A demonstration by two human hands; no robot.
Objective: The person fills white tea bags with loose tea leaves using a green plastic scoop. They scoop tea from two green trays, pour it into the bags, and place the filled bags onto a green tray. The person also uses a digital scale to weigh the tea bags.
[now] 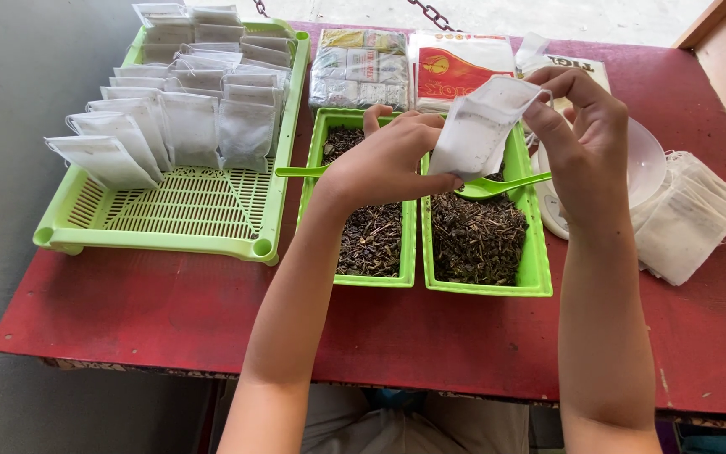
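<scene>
Both of my hands hold one small white filter pouch (479, 128) above two narrow green trays. My left hand (384, 160) grips its lower end; my right hand (586, 134) pinches its top edge. Beneath them, the left green tray (407, 252) and the right green tray (535, 261) each hold dark loose tea leaves. A green spoon (497, 184) lies across the right tray, and another green spoon handle (300, 171) sticks out of the left tray.
A large slotted green tray (170, 227) at the left holds several filled white pouches standing in rows. A stack of empty white pouches (691, 214) lies at the right beside a white bowl (649, 164). Packaged boxes (413, 67) sit behind on the red table (170, 311).
</scene>
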